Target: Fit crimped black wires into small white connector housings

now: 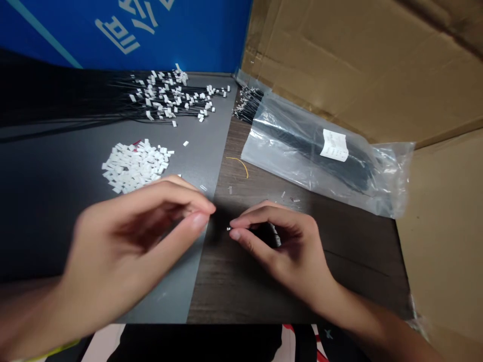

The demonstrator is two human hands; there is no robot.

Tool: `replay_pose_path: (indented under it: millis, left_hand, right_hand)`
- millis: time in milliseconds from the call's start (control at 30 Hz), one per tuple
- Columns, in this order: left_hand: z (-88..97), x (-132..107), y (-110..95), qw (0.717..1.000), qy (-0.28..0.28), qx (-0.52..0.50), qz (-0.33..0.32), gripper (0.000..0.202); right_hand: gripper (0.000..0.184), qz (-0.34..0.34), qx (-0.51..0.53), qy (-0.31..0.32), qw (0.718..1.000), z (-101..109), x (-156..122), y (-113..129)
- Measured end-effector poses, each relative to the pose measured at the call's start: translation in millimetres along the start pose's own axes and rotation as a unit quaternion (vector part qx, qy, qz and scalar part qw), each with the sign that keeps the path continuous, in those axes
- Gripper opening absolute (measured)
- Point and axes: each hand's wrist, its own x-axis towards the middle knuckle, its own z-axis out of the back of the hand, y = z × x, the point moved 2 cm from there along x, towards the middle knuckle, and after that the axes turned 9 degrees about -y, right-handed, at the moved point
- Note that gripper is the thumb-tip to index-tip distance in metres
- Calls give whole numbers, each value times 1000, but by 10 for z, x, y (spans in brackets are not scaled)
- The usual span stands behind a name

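Note:
My left hand [132, 241] hovers low over the grey mat [56, 201], thumb and fingers pinched together; what they hold is too small to make out. My right hand [283, 241] rests on the dark wooden table [234, 286], pinching the metal tip of a thin black wire [229, 229] that points toward the left fingertips. The two pinches are a few centimetres apart. Just beyond my left hand lies a pile of small white plastic connector housings [134, 165].
Farther back lie black wires fitted with white housings [171, 98]. A clear plastic bag of black wires [320, 151] with a white label lies at the right. A yellow wire scrap [238, 163] lies on the wood. Cardboard walls [358, 60] and a blue board [151, 30] enclose the table.

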Motion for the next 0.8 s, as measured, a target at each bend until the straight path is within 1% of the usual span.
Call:
replay_pose_path:
  millis: [67,133,200,267,367,467,600,733,800]
  left_hand:
    - [-164,168,-12,997,53,-44,41,9]
    - [-266,250,13,987,96,-90,89,6]
    - [-303,267,45,981,111,-115,111,4]
    - [-307,254,66,978,119,-125,115,2]
    - [-305,231,80,977,123,-127,118,4]
    - [-302,216,86,979,104,-128,116,4]
    - [-302,197,84,984,97,-123,85,3]
    - [-312,198,83,989,91,-107,50,5]
    - [-316,207,87,989,95,-108,45,6]
  right_hand:
    - [20,37,1,-7,999,14,-7,14]
    - [20,65,2,-6,998,22,-14,25]
    - [18,76,-2,-4,997,27,-21,28]
    - [17,75,-12,-4,997,29,-26,23]
    - [15,65,-23,-6,998,27,-32,13]
    - [17,54,-22,-7,998,21,-37,6]
    - [19,33,-20,-4,999,17,-39,8]
    - [17,-28,-27,11,999,5,-28,25]
    - [14,-70,-29,23,997,-2,-17,35]
